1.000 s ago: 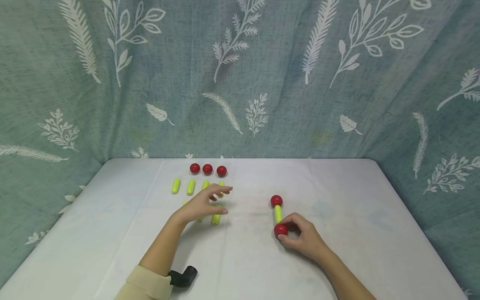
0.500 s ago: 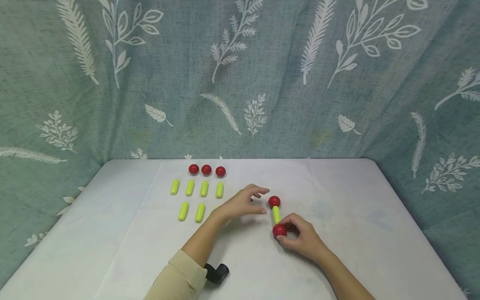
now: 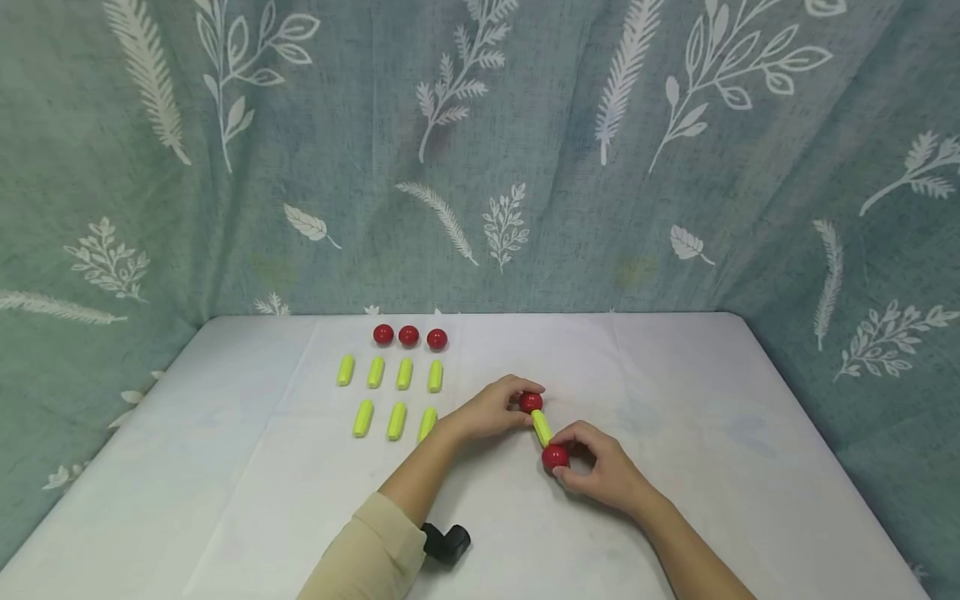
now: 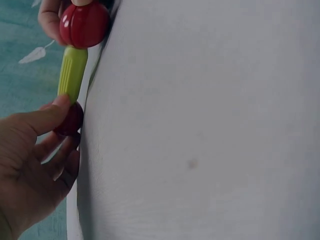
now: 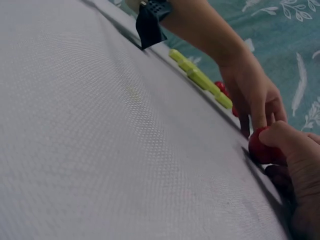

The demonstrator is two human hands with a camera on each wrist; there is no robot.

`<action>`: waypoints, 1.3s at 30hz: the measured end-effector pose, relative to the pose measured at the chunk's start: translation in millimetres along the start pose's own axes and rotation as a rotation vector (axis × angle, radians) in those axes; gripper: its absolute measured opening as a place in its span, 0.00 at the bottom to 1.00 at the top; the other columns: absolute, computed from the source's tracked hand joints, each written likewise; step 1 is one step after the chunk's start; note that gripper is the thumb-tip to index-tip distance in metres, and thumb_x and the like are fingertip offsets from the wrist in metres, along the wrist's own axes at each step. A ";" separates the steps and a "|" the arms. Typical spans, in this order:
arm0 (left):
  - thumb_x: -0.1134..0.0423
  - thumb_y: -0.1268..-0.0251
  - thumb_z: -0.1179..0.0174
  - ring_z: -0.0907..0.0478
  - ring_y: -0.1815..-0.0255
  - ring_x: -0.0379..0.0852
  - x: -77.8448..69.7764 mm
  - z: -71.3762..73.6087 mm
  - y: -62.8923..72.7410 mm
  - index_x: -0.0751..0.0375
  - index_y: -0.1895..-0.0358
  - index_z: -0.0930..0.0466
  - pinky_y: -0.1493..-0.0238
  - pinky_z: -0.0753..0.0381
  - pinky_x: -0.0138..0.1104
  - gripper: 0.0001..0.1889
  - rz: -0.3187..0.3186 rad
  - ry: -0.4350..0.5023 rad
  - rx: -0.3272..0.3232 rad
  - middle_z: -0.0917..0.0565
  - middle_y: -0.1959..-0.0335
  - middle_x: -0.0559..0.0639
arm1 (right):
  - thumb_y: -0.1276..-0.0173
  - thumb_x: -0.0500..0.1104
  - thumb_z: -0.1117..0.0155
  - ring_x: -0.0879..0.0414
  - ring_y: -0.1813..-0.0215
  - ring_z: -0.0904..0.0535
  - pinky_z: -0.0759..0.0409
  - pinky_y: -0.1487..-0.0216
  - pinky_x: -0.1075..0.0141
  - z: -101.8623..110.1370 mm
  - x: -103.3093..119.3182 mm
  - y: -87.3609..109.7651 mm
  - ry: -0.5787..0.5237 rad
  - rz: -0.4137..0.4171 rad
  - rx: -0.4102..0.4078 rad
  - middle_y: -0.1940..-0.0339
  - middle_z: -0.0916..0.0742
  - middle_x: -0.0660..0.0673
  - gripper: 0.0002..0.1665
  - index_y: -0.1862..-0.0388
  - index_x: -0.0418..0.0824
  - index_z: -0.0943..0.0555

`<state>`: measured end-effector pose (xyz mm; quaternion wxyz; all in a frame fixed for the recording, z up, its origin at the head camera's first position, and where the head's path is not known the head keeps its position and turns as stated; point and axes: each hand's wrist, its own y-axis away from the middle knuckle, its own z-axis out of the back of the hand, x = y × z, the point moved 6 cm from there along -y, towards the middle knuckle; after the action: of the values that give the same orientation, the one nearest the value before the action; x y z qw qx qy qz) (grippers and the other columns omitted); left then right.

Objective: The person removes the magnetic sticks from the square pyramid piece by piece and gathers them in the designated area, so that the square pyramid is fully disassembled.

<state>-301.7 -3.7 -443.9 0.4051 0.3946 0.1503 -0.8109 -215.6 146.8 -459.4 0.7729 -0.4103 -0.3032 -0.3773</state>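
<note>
A yellow-green ribbed stick (image 3: 542, 428) joins two red balls into a dumbbell shape on the white table. My left hand (image 3: 491, 409) grips the far red ball (image 3: 530, 402) between thumb and fingers. The near red ball (image 3: 555, 457) is pinched by my right hand (image 3: 606, 472). In the left wrist view the stick (image 4: 73, 74) runs between the balls, with my left thumb lying at its lower end. The right wrist view shows the near ball (image 5: 265, 147) under my right thumb, and the stick is hidden there.
Left of my hands, several loose yellow-green sticks (image 3: 397, 421) lie in two rows on the white table (image 3: 247, 500). Behind them sit three red balls (image 3: 408, 336) in a line. A black device (image 3: 447, 544) is strapped at my left wrist. A patterned green curtain (image 3: 480, 208) rises behind the table.
My left hand has moved right from above the loose sticks and taken hold of the far ball. That end of the joined piece has swung slightly left. My right hand keeps its hold.
</note>
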 end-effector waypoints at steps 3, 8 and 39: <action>0.65 0.42 0.35 0.29 0.50 0.45 2.0 2.4 4.2 0.56 0.41 0.26 0.45 0.28 0.39 0.24 0.004 0.013 -0.061 0.24 0.48 0.52 | 0.48 0.30 0.31 0.62 0.58 0.22 0.20 0.56 0.68 2.4 -1.1 -1.4 0.015 -0.009 0.000 0.58 0.18 0.52 0.22 0.55 0.44 0.21; 0.61 0.44 0.32 0.28 0.55 0.43 6.1 4.3 13.0 0.57 0.45 0.25 0.50 0.26 0.36 0.22 0.047 0.032 -0.164 0.24 0.54 0.50 | 0.49 0.29 0.33 0.61 0.54 0.25 0.22 0.54 0.69 9.2 -0.7 -0.8 0.116 0.016 -0.074 0.56 0.17 0.53 0.22 0.54 0.44 0.20; 0.53 0.55 0.26 0.26 0.62 0.36 18.9 -13.1 56.4 0.48 0.56 0.18 0.59 0.24 0.28 0.20 -0.138 0.098 -0.207 0.23 0.64 0.38 | 0.44 0.43 0.28 0.62 0.55 0.26 0.24 0.56 0.67 2.0 -3.3 -4.5 0.220 -0.063 -0.095 0.60 0.16 0.61 0.13 0.59 0.51 0.17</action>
<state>-258.0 -41.8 -462.4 0.3790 0.3785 0.2793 -0.7969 -221.4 147.9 -459.1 0.7687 -0.3930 -0.2112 -0.4582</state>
